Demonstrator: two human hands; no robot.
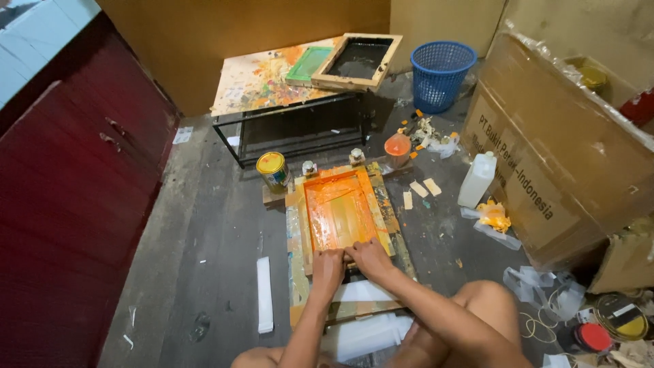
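A wooden screen-printing frame (381,204) lies flat on the floor in front of me, its mesh coated in orange ink (338,208). Both my hands rest side by side at its near edge. My left hand (328,270) and my right hand (368,257) are closed over a squeegee handle (350,257) that lies across the frame, mostly hidden by the fingers. White sheets (361,292) lie under the frame toward my knees. Two clamps (355,157) hold the frame's far edge.
A yellow-lidded tin (273,170) stands left of the frame, an orange cup (397,147) and a white jug (477,179) to the right. Behind are a low paint-stained table (266,78) with frames, a blue basket (440,73), a big carton (558,150) and a red cabinet (68,204).
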